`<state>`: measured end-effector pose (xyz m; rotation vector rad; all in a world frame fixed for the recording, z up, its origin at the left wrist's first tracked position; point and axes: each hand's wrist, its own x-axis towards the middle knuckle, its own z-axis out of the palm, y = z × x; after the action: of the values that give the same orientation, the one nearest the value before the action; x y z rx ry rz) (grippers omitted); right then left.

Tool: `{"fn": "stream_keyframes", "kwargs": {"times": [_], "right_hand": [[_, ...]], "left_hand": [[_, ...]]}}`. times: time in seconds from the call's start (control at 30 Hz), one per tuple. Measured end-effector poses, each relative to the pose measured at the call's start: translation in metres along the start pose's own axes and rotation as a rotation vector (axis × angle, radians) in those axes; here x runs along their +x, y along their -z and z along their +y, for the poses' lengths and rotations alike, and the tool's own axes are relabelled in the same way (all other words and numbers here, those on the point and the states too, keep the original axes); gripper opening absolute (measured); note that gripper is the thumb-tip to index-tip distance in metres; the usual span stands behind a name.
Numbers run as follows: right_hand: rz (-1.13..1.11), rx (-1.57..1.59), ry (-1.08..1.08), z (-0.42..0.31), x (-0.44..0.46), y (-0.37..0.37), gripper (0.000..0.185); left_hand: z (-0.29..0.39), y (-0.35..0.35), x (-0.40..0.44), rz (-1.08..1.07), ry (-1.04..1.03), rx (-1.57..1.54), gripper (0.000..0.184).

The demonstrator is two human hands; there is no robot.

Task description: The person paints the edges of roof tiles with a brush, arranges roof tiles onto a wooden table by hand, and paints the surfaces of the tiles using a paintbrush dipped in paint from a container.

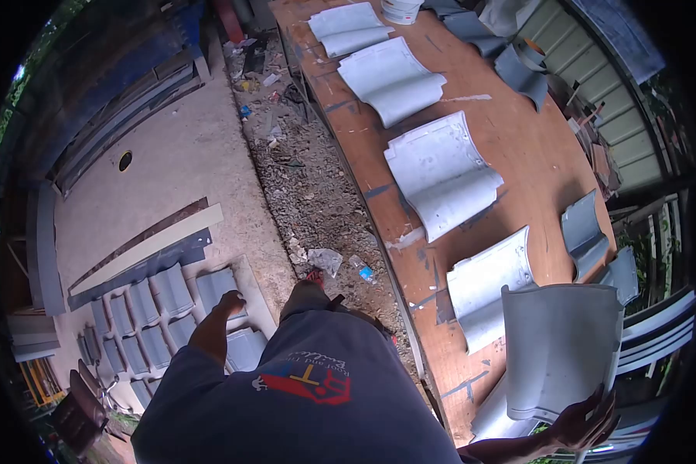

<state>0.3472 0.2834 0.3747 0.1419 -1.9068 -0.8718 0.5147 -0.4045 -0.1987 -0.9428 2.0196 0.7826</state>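
My right hand [584,424] grips the lower edge of a grey curved roof tile [562,344], raised at the right over the table's near end. Part of another tile [499,414] shows behind it on the table. My left hand [230,302] hangs free at the left, above grey tiles on the concrete floor; its fingers look loosely bent, with nothing seen in them. A pale, shiny roof tile [489,282] lies on the table beside the held one. Farther up are more pale tiles, one of them a large tile [445,176].
The long brown wooden table [533,166] carries grey tiles [582,232] along its far side and a white bucket [401,9] at its far end. Rows of grey tiles [172,288] and long boards [155,240] lie on the concrete floor. A gravel strip [309,182] with litter runs between.
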Motion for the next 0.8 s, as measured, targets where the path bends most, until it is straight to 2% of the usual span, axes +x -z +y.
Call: {"fn": "stream_keyframes", "kwargs": {"times": [0.07,0.17,0.23,0.3,0.33,0.43,0.47,0.57,0.67,0.8], "right_hand": [[0.108,0.013,0.027,-0.023,0.034,-0.006,0.023],[0.202,0.193,-0.03,-0.052,0.079,-0.035,0.023],[0.345,0.343,-0.039,-0.089,0.115,-0.058,0.022],[0.322,0.523,-0.088,-0.152,0.167,-0.058,0.023],[0.355,0.578,-0.065,-0.172,0.184,-0.069,0.024],[0.456,0.753,-0.014,-0.251,0.243,-0.082,0.027],[0.443,0.786,0.08,-0.281,0.269,-0.072,0.027],[0.425,0.897,0.203,-0.354,0.315,-0.091,0.025],[0.455,1.103,0.179,-0.436,0.359,-0.109,0.023],[0.487,1.175,0.161,-0.529,0.412,-0.144,0.027]], "left_hand": [[-0.011,0.035,0.006,0.043,-0.005,-0.069,0.046],[-0.017,0.073,0.024,0.258,-0.057,-0.291,0.041],[-0.016,0.09,0.03,0.384,-0.174,-0.471,0.038],[-0.009,0.096,0.038,0.492,-0.245,-0.644,0.033],[0.002,0.105,0.03,0.55,-0.288,-0.604,0.03],[0.02,0.12,0.045,0.475,-0.222,-0.749,0.028],[0.02,0.118,0.059,0.552,-0.365,-0.811,0.026],[0.074,0.175,0.035,0.478,-0.326,-0.961,0.031],[0.1,0.231,0.056,0.449,-0.366,-1.088,0.033],[0.131,0.325,0.105,0.594,-0.339,-1.022,0.032]]}}
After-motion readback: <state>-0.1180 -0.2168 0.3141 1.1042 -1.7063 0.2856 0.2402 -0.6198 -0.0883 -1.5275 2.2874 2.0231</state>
